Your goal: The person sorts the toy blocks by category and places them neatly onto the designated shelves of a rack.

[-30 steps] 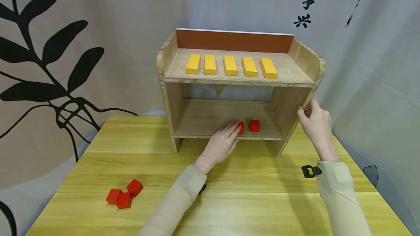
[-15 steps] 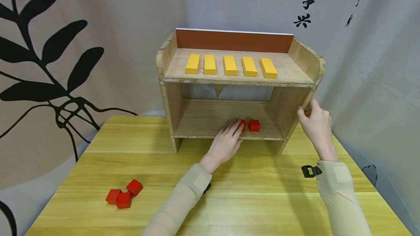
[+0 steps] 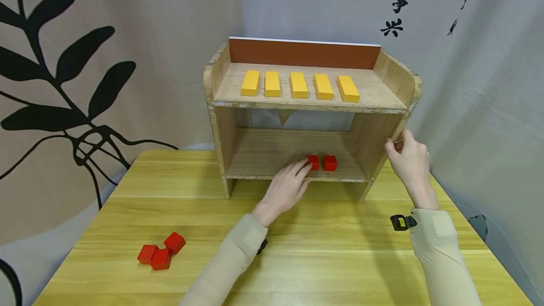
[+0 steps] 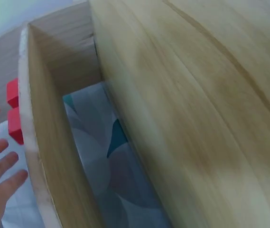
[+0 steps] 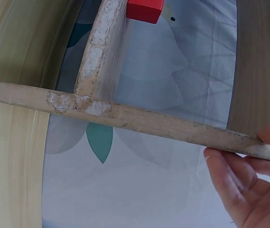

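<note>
A wooden two-tier shelf stands on the table. On its lower board sit two red cubes side by side, a left cube and a right cube. My left hand is at the left cube, its fingertips overlapping that cube's left side in the head view. In the left wrist view its fingers are extended and spread; contact with the cube cannot be told. My right hand pinches the front edge of the shelf's right side panel between thumb and fingers.
Several yellow blocks lie in a row on the upper board. Three loose red cubes rest together on the wooden table at the front left. Behind the shelf hang printed curtains.
The left red cube shifted slightly right, towards the other cube, with my left hand. Since then that hand has drawn back a little left, baring more of the cube. My right hand stays put.
</note>
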`<state>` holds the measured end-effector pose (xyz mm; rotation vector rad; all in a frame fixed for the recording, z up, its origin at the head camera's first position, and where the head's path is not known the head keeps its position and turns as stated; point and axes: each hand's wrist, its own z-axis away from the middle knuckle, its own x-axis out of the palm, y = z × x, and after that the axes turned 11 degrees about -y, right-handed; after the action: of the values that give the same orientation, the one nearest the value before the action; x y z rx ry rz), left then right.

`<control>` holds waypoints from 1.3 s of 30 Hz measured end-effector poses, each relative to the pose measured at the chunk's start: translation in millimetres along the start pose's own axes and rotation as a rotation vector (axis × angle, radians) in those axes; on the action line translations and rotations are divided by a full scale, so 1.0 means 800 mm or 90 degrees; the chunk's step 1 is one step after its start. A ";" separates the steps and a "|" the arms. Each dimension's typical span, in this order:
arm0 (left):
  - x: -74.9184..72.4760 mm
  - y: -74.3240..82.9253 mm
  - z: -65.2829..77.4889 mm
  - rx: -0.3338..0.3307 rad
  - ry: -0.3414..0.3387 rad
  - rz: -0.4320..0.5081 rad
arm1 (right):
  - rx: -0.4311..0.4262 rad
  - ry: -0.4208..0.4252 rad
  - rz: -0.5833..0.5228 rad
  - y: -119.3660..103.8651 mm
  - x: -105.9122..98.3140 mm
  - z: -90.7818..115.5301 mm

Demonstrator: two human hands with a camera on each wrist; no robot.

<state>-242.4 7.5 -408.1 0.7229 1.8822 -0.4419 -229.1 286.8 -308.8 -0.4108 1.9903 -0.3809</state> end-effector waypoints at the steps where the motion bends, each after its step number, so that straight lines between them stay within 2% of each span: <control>1: -0.002 -0.002 0.003 0.002 0.010 0.010 | 0.001 -0.001 0.000 0.000 0.000 0.000; 6: -0.010 -0.015 0.021 0.029 0.089 0.067 | 0.005 -0.007 0.000 0.001 -0.001 0.000; 9: -0.016 -0.025 0.037 0.035 0.114 0.097 | 0.003 -0.009 -0.003 0.001 -0.001 0.000; 12: -0.024 -0.037 0.057 0.020 0.109 0.123 | 0.001 -0.011 -0.005 0.000 -0.002 0.000; 16: -0.039 -0.055 0.084 -0.021 0.077 0.181 | 0.004 -0.014 -0.005 0.000 -0.002 0.000; 22: -0.064 -0.086 0.123 -0.096 -0.017 0.313 | 0.007 -0.017 -0.003 0.000 -0.001 0.000; 32: -0.101 -0.155 0.197 -0.190 -0.247 0.472 | 0.013 -0.017 -0.003 0.001 -0.001 0.001; 35: -0.110 -0.175 0.219 -0.199 -0.310 0.511 | 0.014 -0.016 -0.004 0.000 -0.002 0.001; 39: -0.118 -0.198 0.245 -0.180 -0.375 0.582 | 0.014 -0.017 -0.005 0.000 -0.002 0.001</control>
<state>-183.4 -255.2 -404.9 1.0262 0.8965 0.1905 -228.0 287.3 -307.6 -0.4078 1.9575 -0.4005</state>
